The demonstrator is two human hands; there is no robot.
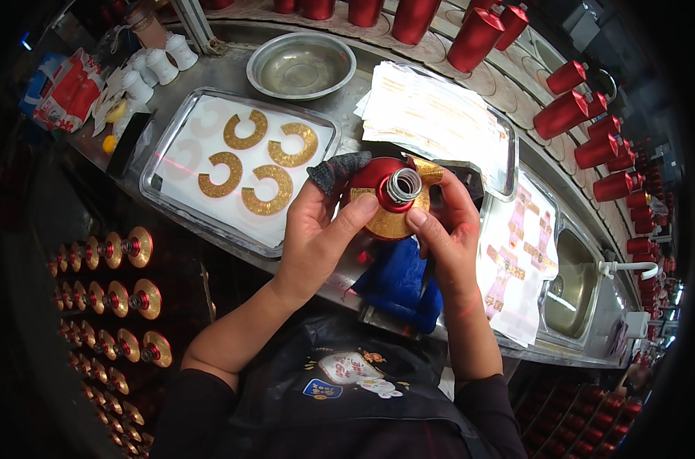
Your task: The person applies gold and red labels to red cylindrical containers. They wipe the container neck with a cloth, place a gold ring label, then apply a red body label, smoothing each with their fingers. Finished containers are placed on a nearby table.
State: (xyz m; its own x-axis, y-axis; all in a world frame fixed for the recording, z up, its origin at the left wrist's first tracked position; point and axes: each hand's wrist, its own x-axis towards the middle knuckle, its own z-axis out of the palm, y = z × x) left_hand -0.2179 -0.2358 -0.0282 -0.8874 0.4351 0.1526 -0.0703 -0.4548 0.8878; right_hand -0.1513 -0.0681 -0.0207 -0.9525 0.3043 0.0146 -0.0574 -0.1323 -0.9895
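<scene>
In front of my chest, a shiny red bottle (370, 172) is tilted with its open, threaded silver neck facing me. A gold ring-shaped decal (389, 222) lies round its shoulder, and one end stands up off the surface at the upper right. My left hand (317, 233) grips the bottle's left side, thumb on the decal, with a dark cover on a fingertip. My right hand (454, 237) is closed round the right side, its thumb pressing the decal and its fingers by the raised end. The bottle's body is hidden behind its shoulder.
A metal tray (160, 157) holds several gold C-shaped decals on white paper. Behind it stands a metal basin (259, 73). Decal sheets (431, 107), a blue cloth (397, 287) and a sink (573, 283) are nearby. Red bottles (477, 38) line a conveyor; racked gold-topped bottles (145, 298) stand left.
</scene>
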